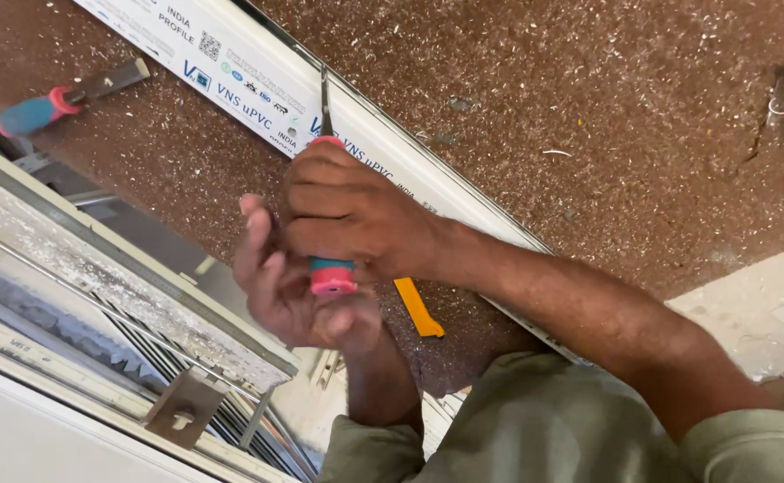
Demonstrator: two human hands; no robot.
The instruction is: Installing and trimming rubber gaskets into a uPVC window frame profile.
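The chisel stands near the middle of the view, its long axis running from the pink butt at 6 o'clock up to the thin metal blade at 12 o'clock, where the tip meets the white profile. The right hand is wrapped tight round the pink and teal handle, fingers fully closed on it. The left hand sits just below at 7 o'clock, palm open and fingers spread, touching or just beside the butt; I cannot tell which. The right hand is the one on the tool; the blade lies at 12 o'clock from it.

The profile is a long white bar crossing from 10 o'clock down to 4 o'clock, with a strip of blue and dark printing along its face. It lies on a brown desk strewn with pale shavings. A small yellow piece lies at 5 o'clock of the hands. A second chisel, same colours, lies well apart at 10 o'clock. A grey metal frame fills the 8 o'clock corner.
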